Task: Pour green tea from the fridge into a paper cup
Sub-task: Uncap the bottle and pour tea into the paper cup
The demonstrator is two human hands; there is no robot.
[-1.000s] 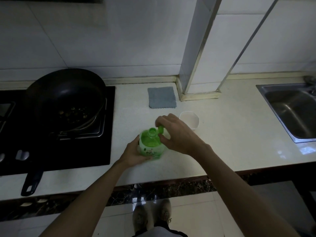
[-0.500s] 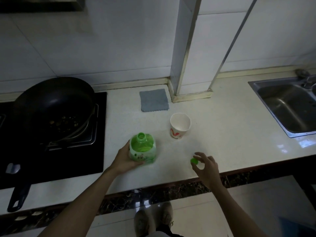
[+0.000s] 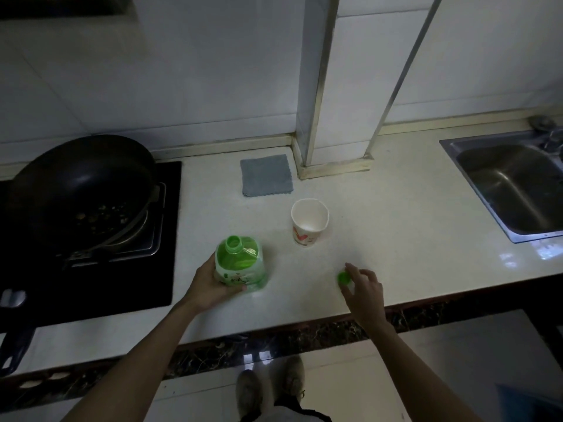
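Observation:
A green tea bottle (image 3: 240,264) stands upright on the white counter (image 3: 396,245) with its mouth uncapped. My left hand (image 3: 210,284) grips its lower left side. A white paper cup (image 3: 309,222) with a red mark stands empty to the right of the bottle, a little farther back. My right hand (image 3: 364,292) pinches the green cap (image 3: 344,278) low over the counter near the front edge, right of the bottle.
A black wok (image 3: 79,190) sits on the dark stove (image 3: 170,239) at the left. A grey cloth (image 3: 266,175) lies near the back wall beside a tiled pillar (image 3: 316,86). A steel sink (image 3: 515,184) is at the right.
My right hand took the cap off the bottle's mouth and carried it right and down to the counter's front. The cup, hidden behind that hand before, now shows fully.

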